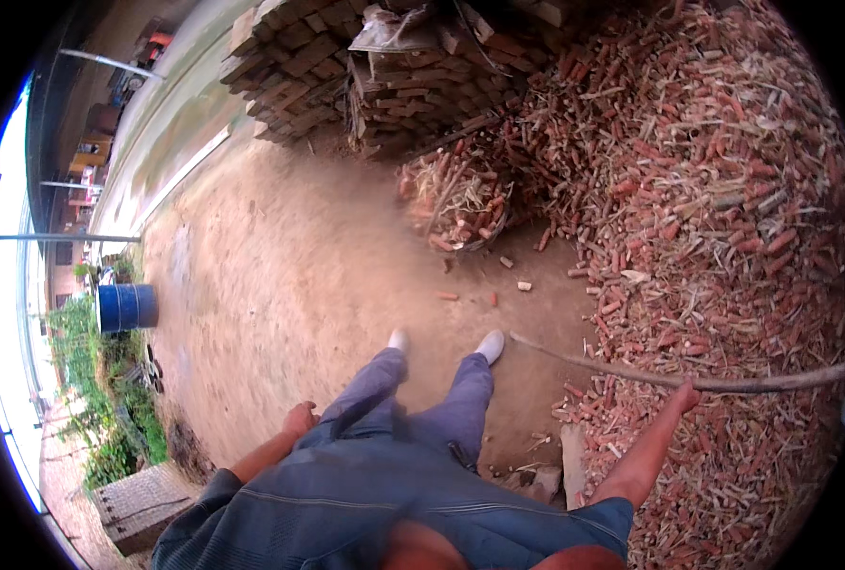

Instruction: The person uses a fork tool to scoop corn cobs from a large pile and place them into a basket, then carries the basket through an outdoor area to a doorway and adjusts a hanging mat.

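Observation:
My right hand (690,396) is closed around a long wooden pole (612,365), held out to my right across the edge of a large corncob heap (707,237). The pole's thin end points down near my right shoe; its thicker end reaches the dark right rim, where something pale shows but cannot be made out. By my left hip hangs my left hand (301,419), with nothing visible in it and its fingers loosely bent. Ahead of my feet stands a basket piled with corncobs, its rim (479,245) partly showing; a few loose cobs (493,298) lie nearby.
Stacked bricks (403,95) rise beyond the basket, with a pale sack (389,30) on top. A blue barrel (126,308) stands at the left beside green plants (90,370). Bare earth (280,256) spreads ahead and left of my feet. A woven-textured block (142,503) lies at lower left.

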### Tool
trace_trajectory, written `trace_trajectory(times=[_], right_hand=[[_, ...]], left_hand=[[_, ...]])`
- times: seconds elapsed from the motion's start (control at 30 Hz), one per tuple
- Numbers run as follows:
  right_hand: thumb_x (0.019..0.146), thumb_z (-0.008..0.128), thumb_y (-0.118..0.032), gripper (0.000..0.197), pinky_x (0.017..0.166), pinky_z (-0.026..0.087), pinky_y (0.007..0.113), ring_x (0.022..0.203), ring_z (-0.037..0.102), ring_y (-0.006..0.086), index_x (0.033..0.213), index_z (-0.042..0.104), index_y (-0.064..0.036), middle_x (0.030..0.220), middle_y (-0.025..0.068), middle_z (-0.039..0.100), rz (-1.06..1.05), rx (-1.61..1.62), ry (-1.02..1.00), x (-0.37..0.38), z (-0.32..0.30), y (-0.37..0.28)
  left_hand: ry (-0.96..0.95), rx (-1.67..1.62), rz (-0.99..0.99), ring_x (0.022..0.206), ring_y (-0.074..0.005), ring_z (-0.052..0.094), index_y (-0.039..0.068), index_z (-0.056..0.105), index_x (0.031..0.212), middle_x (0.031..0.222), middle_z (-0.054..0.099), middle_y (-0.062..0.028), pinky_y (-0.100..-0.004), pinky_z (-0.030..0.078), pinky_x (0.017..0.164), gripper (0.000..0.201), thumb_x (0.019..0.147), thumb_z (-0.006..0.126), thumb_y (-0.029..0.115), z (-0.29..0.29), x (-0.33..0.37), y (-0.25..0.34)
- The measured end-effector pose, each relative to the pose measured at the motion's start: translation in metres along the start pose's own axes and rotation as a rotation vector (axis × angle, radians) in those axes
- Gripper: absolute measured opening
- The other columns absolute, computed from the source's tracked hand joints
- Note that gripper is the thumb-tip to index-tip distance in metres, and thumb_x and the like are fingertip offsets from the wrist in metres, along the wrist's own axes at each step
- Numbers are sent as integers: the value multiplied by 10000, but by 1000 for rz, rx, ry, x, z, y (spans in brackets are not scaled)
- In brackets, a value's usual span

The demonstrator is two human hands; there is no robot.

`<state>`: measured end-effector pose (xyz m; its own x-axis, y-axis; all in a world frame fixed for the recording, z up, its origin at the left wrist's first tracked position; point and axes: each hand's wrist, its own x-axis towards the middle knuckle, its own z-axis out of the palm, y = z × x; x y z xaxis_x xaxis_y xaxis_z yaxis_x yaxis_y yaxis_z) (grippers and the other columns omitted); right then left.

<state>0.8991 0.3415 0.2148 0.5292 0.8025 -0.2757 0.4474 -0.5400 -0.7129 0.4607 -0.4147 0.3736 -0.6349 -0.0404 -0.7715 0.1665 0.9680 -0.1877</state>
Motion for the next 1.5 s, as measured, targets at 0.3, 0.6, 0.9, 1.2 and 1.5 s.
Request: trace_trajectory(times=[0.3, 0.6, 0.9, 1.2, 1.5], right_hand=[[750, 713, -266, 529, 650, 564, 418, 932, 600, 309, 1128, 552, 66, 1174, 210, 541, 144, -35, -35, -1, -1, -2], [765, 665, -383, 569, 806, 486, 478, 923, 606, 420, 1121, 566, 50, 1124, 235, 588, 8, -615, 120, -70, 10, 1], [784, 638, -237, 241, 614, 496, 387, 686, 625, 268, 824, 649, 1, 792, 134, 657, -354, -491, -309, -318, 102, 47], [808, 656, -213, 195, 493, 455, 280, 596, 561, 145, 863, 603, -33, 680, 39, 572, -397, -464, -718, -531, 238, 58], [831, 638, -201, 203, 492, 468, 279, 608, 576, 127, 944, 588, -40, 724, 44, 589, -254, -413, -978, -622, 376, 13]], left_hand=[[-37, -61, -10, 1106, -335, 541, 47, 569, 1171, 1164, 582, -202, -412, 437, 945, 438, 783, 594, 249, 3, 12, -1], [56, -153, 73, 1063, -347, 560, 40, 583, 1132, 1089, 611, -214, -419, 446, 922, 376, 820, 534, 245, 14, 48, -45], [102, -321, 136, 970, -362, 592, 38, 617, 1044, 1013, 626, -220, -430, 467, 866, 295, 861, 479, 224, 7, 150, -113], [162, -499, 232, 981, -363, 584, 37, 624, 1028, 1003, 626, -223, -430, 456, 866, 302, 886, 478, 259, -67, 230, -184], [93, -563, 201, 987, -359, 580, 27, 604, 1063, 1018, 622, -220, -415, 452, 867, 317, 899, 472, 264, -114, 267, -175]])
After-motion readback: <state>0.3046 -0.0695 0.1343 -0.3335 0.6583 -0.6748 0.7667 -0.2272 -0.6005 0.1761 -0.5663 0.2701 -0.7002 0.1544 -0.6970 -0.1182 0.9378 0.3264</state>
